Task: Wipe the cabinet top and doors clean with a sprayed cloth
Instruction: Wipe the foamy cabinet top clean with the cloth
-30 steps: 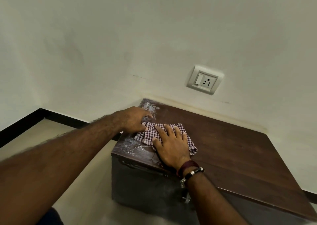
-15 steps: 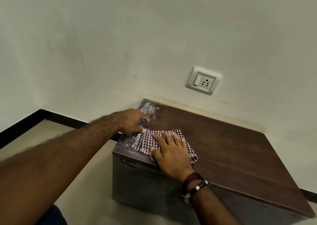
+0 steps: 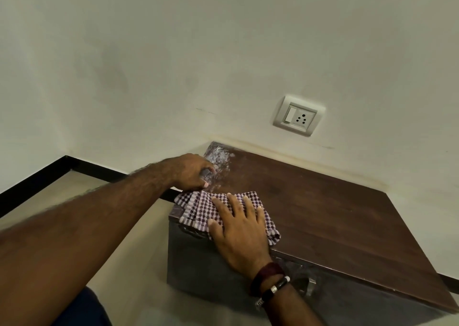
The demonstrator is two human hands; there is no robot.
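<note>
A low cabinet with a dark brown wooden top (image 3: 335, 206) stands against the wall. Its grey front door (image 3: 198, 263) faces me. A purple-and-white checked cloth (image 3: 196, 206) lies on the near left corner of the top and hangs slightly over the front edge. My right hand (image 3: 241, 233) lies flat on the cloth, fingers spread. My left hand (image 3: 191, 171) is curled at the cloth's far left edge, its thumb on the fabric; whether it pinches the cloth I cannot tell. A whitish smeared patch (image 3: 218, 156) covers the far left corner of the top.
A white wall socket with a switch (image 3: 299, 115) sits on the wall above the cabinet. A black skirting board (image 3: 82, 166) runs along the wall to the left. A metal handle (image 3: 310, 286) shows on the cabinet front. Beige floor lies to the left.
My right hand has dragged the cloth toward me and to the left, up to the front edge of the top. My left hand has stayed beside the cloth's far edge.
</note>
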